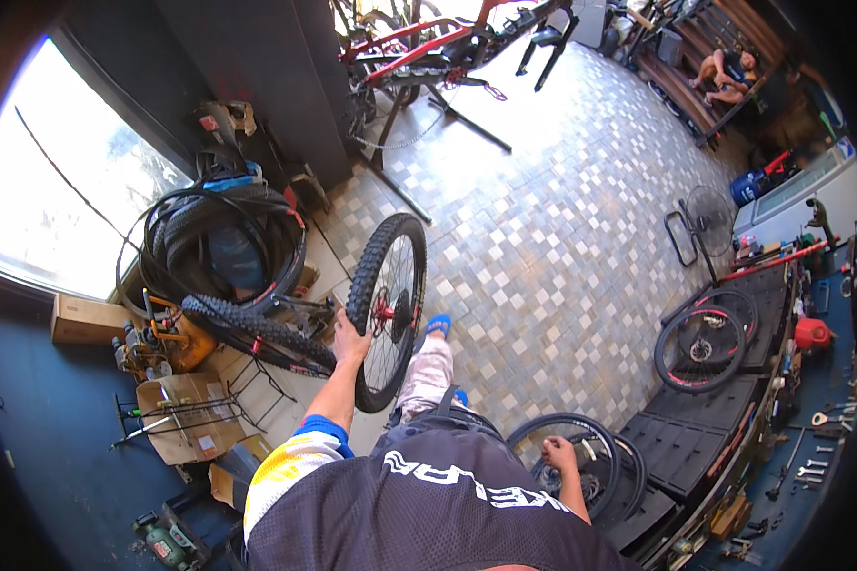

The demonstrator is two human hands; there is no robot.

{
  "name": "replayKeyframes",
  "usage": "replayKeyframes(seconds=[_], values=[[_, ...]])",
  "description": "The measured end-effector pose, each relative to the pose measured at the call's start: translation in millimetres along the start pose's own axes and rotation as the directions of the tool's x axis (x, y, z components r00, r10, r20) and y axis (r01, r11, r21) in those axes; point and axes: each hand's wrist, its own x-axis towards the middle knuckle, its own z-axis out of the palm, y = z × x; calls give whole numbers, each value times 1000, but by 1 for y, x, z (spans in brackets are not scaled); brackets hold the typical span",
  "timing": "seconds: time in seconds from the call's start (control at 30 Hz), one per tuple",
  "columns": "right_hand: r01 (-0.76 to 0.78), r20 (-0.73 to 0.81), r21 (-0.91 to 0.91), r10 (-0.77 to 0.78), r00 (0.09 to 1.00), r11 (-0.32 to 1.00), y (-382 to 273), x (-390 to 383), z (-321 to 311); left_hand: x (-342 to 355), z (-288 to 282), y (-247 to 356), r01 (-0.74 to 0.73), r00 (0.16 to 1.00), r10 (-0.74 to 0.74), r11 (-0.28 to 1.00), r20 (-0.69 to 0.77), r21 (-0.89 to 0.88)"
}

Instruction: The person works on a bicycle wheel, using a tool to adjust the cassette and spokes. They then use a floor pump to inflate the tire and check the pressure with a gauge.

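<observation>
At your left side, your left hand [350, 340] is clamped over the knobby wheel [388, 309], which stands upright ahead of your legs. Your right hand [559, 455] curls closed on the bare wheel [569, 466], low beside your right hip.

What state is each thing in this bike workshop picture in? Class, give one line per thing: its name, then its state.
Left hand: gripping the knobby wheel's tyre.
Knobby wheel: upright on the floor, off any bike.
Right hand: resting on a bare rim.
Bare rim: upright beside the bench.
Red bicycle: raised on a repair stand.
Red-rimmed wheel: leaning against the bench.
Floor fan: standing; running or not, cannot tell.
</observation>
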Motion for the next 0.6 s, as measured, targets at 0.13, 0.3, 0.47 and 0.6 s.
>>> replayKeyframes(seconds=[0.13, 0.3, 0.47, 0.6], values=[[-158, 31, 50, 157, 987, 986, -26, 34, 11, 78, -13, 2, 71, 995, -72, 997, -71, -20], [-178, 144, -279, 225, 964, 943, -114, 74, -1, 203, -37, 42, 108, 994, -113, 977, -15, -182], [140, -137, 11, -137, 981, 990, -306, 85, -8, 294, -72, 101, 148, 984, -161, 978, -79, -146], [123, -90, -99, -131, 987, 988, -357, 106, -6, 363, -93, 124, 76, 983, -94, 990, -158, -117]])
